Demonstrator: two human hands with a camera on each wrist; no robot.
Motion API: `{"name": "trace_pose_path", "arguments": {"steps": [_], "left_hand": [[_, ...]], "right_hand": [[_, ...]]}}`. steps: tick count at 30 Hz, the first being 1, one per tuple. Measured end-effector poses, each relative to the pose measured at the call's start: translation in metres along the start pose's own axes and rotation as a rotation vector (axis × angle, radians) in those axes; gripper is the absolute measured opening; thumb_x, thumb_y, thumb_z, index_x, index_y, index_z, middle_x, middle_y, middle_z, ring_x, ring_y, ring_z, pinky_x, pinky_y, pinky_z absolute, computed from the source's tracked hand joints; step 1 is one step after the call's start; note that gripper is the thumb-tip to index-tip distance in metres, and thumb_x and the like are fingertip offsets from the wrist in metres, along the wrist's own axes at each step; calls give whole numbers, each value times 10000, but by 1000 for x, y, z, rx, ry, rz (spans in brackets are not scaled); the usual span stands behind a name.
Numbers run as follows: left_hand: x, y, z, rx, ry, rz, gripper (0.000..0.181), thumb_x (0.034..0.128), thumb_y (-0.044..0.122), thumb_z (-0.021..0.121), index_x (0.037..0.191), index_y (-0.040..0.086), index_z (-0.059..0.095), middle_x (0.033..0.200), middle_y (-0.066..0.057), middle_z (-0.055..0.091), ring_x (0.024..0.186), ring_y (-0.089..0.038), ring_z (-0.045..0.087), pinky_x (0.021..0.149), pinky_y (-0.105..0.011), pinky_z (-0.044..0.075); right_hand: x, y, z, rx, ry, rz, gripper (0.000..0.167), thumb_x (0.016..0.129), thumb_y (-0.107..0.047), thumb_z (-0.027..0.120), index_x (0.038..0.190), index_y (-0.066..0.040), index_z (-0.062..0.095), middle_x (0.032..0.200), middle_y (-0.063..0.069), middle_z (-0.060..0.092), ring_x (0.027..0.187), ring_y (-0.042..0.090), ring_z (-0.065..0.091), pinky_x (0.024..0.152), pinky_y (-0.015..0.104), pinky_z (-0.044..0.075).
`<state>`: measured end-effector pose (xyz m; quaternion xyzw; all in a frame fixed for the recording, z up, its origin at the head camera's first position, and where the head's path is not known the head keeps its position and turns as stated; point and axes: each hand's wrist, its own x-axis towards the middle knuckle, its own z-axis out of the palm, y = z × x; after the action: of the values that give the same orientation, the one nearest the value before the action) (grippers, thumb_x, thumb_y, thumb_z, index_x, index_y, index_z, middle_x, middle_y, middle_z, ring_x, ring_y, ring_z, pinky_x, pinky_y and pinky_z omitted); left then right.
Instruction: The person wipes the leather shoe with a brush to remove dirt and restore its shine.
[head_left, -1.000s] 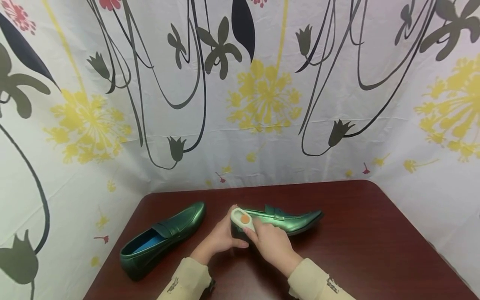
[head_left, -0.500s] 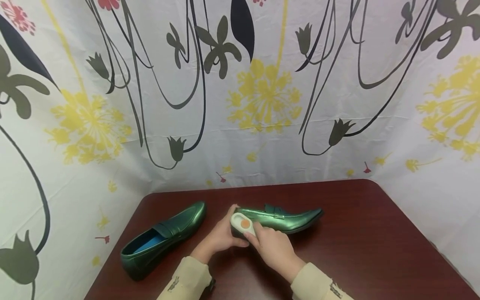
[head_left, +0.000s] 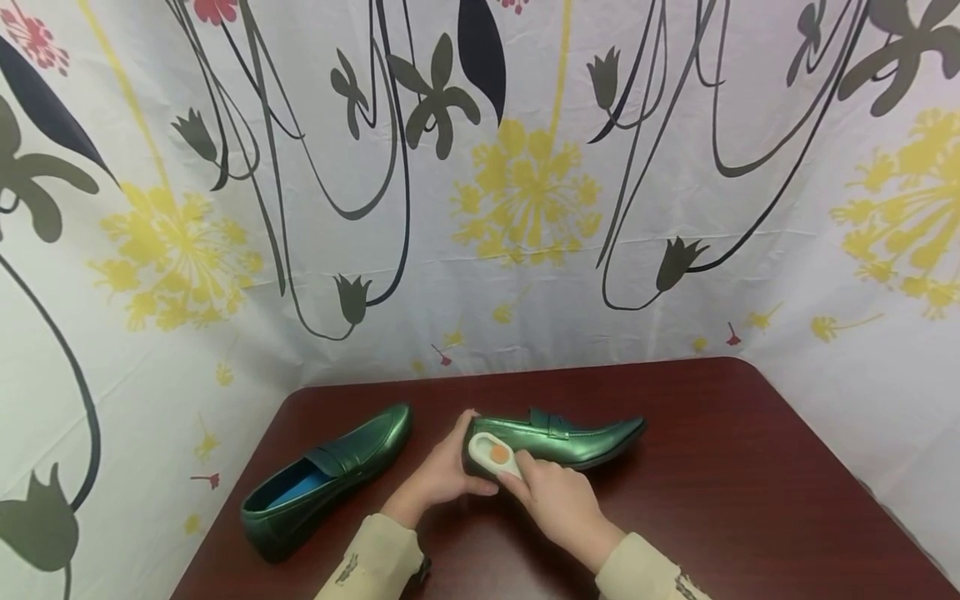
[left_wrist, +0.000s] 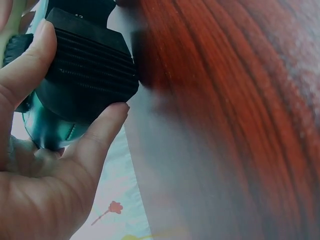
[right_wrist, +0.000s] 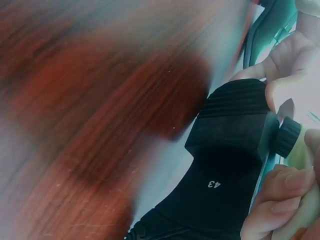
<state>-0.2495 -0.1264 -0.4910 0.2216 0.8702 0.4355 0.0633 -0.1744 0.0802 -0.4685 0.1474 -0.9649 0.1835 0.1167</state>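
Observation:
A metallic green loafer [head_left: 585,442] lies with its toe to the right in the head view, its heel end raised. My left hand [head_left: 442,471] grips it round the heel, thumb and fingers on either side. In the left wrist view the ridged black heel [left_wrist: 90,70] sits between thumb and finger. My right hand [head_left: 558,504] holds a small brush [head_left: 491,454] with a pale handle and an orange spot. The brush's dark bristles [right_wrist: 287,137] are against the side of the shoe near the heel. The black sole [right_wrist: 220,175], marked 43, faces the right wrist camera.
A second green loafer [head_left: 330,475] with a blue insole stands on the left of the dark red wooden table [head_left: 712,467]. A white cloth [head_left: 525,325] printed with flowers hangs behind the table and along both sides.
The brush in my right hand has moved down and slightly right along the shoe's side, away from the heel's top edge. My left hand and both loafers have hardly moved.

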Motion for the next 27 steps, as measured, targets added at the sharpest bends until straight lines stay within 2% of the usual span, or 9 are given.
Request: {"name": "trace_pose_path", "arguments": {"steps": [11, 19, 27], "left_hand": [[1, 3, -1, -14, -14, 2, 1084, 662, 240, 965, 1510, 266, 289, 1362, -23, 570, 1224, -233, 549, 1092, -537, 405], [0, 1, -1, -26, -26, -50, 1173, 677, 276, 954, 1584, 247, 211, 1522, -65, 465, 1330, -273, 494, 1139, -573, 369], [1, 0, -3, -23, -27, -75, 1173, 672, 310, 956, 1579, 259, 213, 1494, -70, 483, 1296, -282, 510, 1106, -579, 396]], "right_hand": [[-5, 11, -3, -32, 21, 5, 366, 983, -573, 538, 978, -209, 575, 673, -102, 495, 495, 94, 396, 436, 283, 309], [-11, 23, -8, -11, 4, 45, 349, 983, -586, 528, 968, -239, 555, 681, -124, 455, 504, 89, 379, 443, 279, 302], [-20, 37, -18, -14, 15, 69, 338, 968, -590, 558, 938, -255, 522, 663, -123, 438, 510, 103, 383, 444, 296, 294]]}}
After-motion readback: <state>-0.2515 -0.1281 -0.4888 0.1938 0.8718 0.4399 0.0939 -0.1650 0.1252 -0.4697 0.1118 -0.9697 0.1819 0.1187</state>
